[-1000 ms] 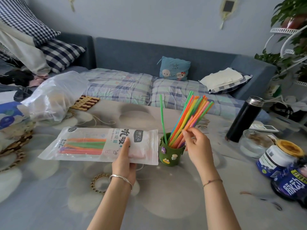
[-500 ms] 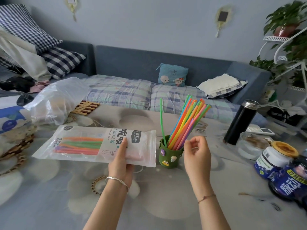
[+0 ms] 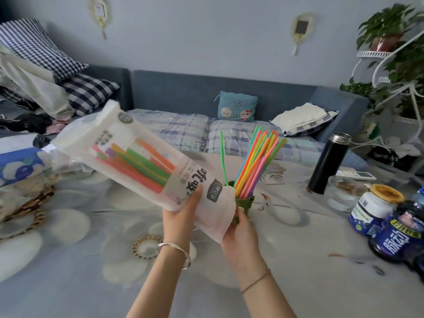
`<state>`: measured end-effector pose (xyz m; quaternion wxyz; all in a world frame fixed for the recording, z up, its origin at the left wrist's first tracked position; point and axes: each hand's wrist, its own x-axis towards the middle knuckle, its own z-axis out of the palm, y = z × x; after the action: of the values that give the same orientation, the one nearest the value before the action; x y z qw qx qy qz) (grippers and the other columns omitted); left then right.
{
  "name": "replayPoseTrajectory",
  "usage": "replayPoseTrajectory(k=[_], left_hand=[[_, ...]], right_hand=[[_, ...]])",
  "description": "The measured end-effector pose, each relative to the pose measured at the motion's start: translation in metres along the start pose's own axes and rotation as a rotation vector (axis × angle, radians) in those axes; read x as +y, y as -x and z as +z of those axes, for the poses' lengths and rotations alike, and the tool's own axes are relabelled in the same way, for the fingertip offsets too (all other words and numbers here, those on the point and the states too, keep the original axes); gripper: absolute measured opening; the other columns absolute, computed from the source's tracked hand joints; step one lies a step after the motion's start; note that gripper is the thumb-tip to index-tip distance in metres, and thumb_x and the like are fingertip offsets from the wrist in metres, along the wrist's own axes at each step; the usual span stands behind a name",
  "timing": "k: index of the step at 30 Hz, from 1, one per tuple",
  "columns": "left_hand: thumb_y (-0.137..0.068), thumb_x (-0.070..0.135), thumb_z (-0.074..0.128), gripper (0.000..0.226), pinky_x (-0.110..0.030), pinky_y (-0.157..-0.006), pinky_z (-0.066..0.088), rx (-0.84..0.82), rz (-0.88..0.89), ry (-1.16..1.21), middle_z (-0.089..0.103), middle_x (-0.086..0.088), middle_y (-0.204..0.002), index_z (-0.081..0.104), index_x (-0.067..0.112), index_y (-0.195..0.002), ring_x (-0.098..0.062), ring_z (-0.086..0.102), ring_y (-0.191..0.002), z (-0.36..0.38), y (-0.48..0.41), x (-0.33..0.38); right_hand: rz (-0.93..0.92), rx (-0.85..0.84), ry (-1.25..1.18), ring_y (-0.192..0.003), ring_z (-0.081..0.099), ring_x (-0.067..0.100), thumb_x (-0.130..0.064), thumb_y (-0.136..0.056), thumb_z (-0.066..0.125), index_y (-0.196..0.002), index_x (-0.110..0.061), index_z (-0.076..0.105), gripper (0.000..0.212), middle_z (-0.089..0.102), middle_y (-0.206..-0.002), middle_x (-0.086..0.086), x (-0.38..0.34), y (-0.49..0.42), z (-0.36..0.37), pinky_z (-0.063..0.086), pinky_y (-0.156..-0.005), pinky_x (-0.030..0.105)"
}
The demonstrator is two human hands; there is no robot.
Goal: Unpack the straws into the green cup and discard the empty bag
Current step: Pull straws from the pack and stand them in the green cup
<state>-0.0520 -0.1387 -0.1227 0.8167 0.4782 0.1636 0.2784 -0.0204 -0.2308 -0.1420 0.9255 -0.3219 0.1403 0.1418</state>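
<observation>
straws (image 3: 257, 164) in many bright colours stand fanned out in the green cup (image 3: 246, 201), which sits upright on the tabletop (image 3: 298, 260) near its middle; one green straw (image 3: 222, 157) leans apart from the bunch toward the left. the straw bag (image 3: 128, 134) is lifted off the tabletop and tilted, its far end raised up and to the left, its near end low and just beside the cup. more straws (image 3: 140, 166), orange, green, pink and purple, lie inside the bag in its upper half. the left hand (image 3: 181, 216) grips the bag near its lower end, thumb pressed on the printed front and fingers behind it; a silver bracelet (image 3: 176, 249) circles that wrist. the right hand (image 3: 243, 232) is under the bag's limp lower end, right by the foot of the cup, with its fingers mostly hidden by the plastic, so whether it holds the bag, the cup or nothing cannot be told. to the right stand a black flask (image 3: 328, 164), a glass bowl (image 3: 341, 193), a jar with a yellow lid (image 3: 376, 207) and a dark blue bottle (image 3: 397, 235). behind the tabletop runs a blue sofa (image 3: 183, 92) with a light blue cushion (image 3: 237, 106).
</observation>
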Motion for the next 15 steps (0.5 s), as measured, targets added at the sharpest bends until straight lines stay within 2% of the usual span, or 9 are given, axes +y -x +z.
replayPoseTrajectory(k=[1, 3, 5, 7, 9, 11, 13, 15], left_hand=[[-0.079, 0.015, 0.073, 0.036, -0.015, -0.060, 0.054, 0.022, -0.017, 0.034, 0.071, 0.002, -0.105, 0.063, 0.016, -0.113, -0.006, 0.069, -0.087, -0.002, -0.001, 0.000], [-0.080, 0.017, 0.072, 0.038, -0.024, -0.070, 0.055, 0.062, -0.056, 0.111, 0.070, 0.000, -0.111, 0.062, 0.018, -0.116, -0.013, 0.068, -0.096, -0.006, -0.003, 0.000], [-0.082, 0.017, 0.069, 0.040, -0.027, -0.074, 0.057, 0.080, -0.102, 0.182, 0.070, 0.000, -0.114, 0.060, 0.017, -0.121, -0.014, 0.067, -0.099, -0.010, -0.005, 0.001], [-0.084, 0.017, 0.067, 0.039, -0.024, -0.070, 0.059, 0.061, -0.152, 0.238, 0.070, 0.001, -0.112, 0.059, 0.016, -0.122, -0.011, 0.068, -0.095, -0.015, -0.009, 0.000], [-0.084, 0.020, 0.066, 0.041, -0.024, -0.069, 0.059, 0.042, -0.212, 0.287, 0.069, -0.001, -0.115, 0.058, 0.015, -0.124, -0.012, 0.067, -0.097, -0.021, -0.014, -0.002], [-0.087, 0.022, 0.063, 0.043, -0.032, -0.081, 0.057, 0.029, -0.260, 0.341, 0.066, -0.004, -0.123, 0.055, 0.014, -0.128, -0.017, 0.064, -0.107, -0.027, -0.021, -0.003], [-0.090, 0.022, 0.058, 0.043, -0.040, -0.098, 0.048, 0.034, -0.294, 0.410, 0.062, -0.008, -0.130, 0.052, 0.012, -0.132, -0.022, 0.059, -0.117, -0.033, -0.027, -0.003], [-0.092, 0.022, 0.055, 0.045, -0.041, -0.099, 0.047, 0.033, -0.311, 0.456, 0.059, -0.009, -0.134, 0.049, 0.011, -0.135, -0.023, 0.057, -0.121, -0.035, -0.030, -0.004]], right_hand=[[-0.052, 0.009, 0.069, -0.086, 0.062, 0.020, -0.024, -0.099, 0.039, -0.102, -0.015, 0.062, 0.025, 0.066, -0.097, 0.008, 0.000, 0.000, 0.001, 0.053, -0.073, 0.034], [-0.254, 0.033, 0.359, -0.079, 0.062, 0.016, -0.021, -0.097, 0.043, -0.093, -0.019, 0.060, 0.018, 0.066, -0.089, 0.003, 0.001, 0.000, -0.001, 0.050, -0.061, 0.026], [-0.489, 0.028, 0.672, -0.073, 0.059, 0.020, -0.022, -0.095, 0.048, -0.085, -0.021, 0.058, 0.014, 0.064, -0.083, 0.004, 0.002, -0.001, -0.004, 0.046, -0.059, 0.027], [-0.574, -0.050, 0.809, -0.066, 0.055, 0.018, -0.023, -0.093, 0.053, -0.080, -0.022, 0.057, 0.013, 0.062, -0.076, 0.003, 0.002, -0.001, -0.005, 0.042, -0.058, 0.027], [-0.562, -0.115, 0.797, -0.055, 0.051, 0.010, -0.018, -0.093, 0.053, -0.080, -0.017, 0.056, 0.014, 0.059, -0.068, 0.001, -0.004, -0.001, -0.005, 0.040, -0.050, 0.022], [-0.602, -0.127, 0.767, -0.040, 0.043, 0.005, -0.011, -0.093, 0.052, -0.078, -0.012, 0.054, 0.015, 0.053, -0.058, 0.000, -0.015, 0.000, -0.005, 0.034, -0.040, 0.016], [-0.651, -0.095, 0.699, -0.035, 0.036, 0.004, -0.008, -0.093, 0.051, -0.076, -0.011, 0.052, 0.017, 0.045, -0.048, -0.003, -0.031, 0.003, -0.005, 0.029, -0.035, 0.016], [-0.636, -0.047, 0.578, -0.034, 0.033, 0.005, -0.010, -0.093, 0.052, -0.077, -0.011, 0.051, 0.016, 0.041, -0.044, -0.006, -0.044, 0.003, -0.006, 0.026, -0.035, 0.016]])
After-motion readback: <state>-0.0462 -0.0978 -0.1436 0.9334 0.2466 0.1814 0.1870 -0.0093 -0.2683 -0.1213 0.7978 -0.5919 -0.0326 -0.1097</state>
